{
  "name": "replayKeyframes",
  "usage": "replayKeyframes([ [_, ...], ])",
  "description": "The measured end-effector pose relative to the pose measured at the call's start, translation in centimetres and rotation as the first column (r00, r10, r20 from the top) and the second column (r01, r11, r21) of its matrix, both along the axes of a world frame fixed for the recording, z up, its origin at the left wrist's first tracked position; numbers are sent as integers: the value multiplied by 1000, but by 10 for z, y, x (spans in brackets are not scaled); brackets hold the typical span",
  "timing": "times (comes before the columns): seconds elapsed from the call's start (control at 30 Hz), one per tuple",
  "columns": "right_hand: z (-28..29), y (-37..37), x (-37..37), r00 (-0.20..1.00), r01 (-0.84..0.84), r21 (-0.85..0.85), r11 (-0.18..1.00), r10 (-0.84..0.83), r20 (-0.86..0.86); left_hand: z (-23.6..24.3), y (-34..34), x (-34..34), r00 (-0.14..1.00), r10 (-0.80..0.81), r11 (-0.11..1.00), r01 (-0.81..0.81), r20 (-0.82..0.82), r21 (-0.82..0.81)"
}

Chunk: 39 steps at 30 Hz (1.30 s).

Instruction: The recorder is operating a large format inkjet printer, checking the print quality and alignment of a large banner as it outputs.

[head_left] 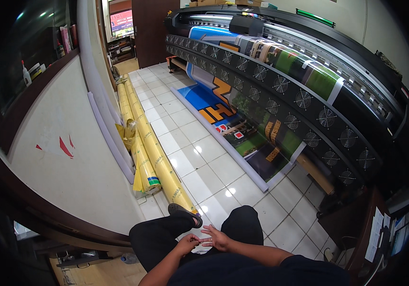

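Note:
Both my hands are low in the view, above my lap. My left hand (pixel 188 244) is closed, its fingertips pinched around what looks like a finger of my right hand. My right hand (pixel 218 240) is open with the palm partly turned up and its fingers apart; no object shows in it. My legs are bent in dark trousers (pixel 154 238), and a dark clog (pixel 186 214) is on one foot. Beyond my knees, a large-format printer (pixel 280 81) carries a colourful printed banner (pixel 242 119) that hangs down to the floor.
Long yellow-wrapped rolls (pixel 152 148) lie along the left wall, beside pale rolls (pixel 111 138). A white roll (pixel 219 138) rests at the banner's lower edge on the tiled floor (pixel 233 169). A wooden desk (pixel 361 233) stands at right; a dark door (pixel 153 33) is at the back.

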State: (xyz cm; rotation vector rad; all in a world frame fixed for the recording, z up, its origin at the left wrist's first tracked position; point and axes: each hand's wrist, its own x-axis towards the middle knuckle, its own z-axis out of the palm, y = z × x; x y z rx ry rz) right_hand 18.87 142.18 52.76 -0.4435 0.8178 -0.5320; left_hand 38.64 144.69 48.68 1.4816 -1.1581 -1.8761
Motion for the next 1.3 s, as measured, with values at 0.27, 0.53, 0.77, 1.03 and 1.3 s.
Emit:
replayKeyframes([
  [0.27, -5, -5, 2, 998, -56, 7, 998, 56, 8, -3, 0, 1, 1000, -2, 1000, 2, 29, 6],
  [0.53, -4, -4, 3, 998, -60, -6, 998, 60, 11, -11, 1, 4, 999, 14, 999, -13, -32, 30],
  [0.77, -7, -4, 2, 998, -70, -18, 997, 70, -6, -7, 2, 2, 1000, 8, 1000, -8, -18, 22],
  [1.03, -13, -5, 1, 995, -96, -37, 995, 97, 26, -6, 2, 2, 999, 10, 1000, -9, -34, 26],
  [1.3, -7, -4, 2, 992, -125, -45, 991, 126, 15, -8, 2, 4, 999, -12, 999, 13, -38, 40],
])
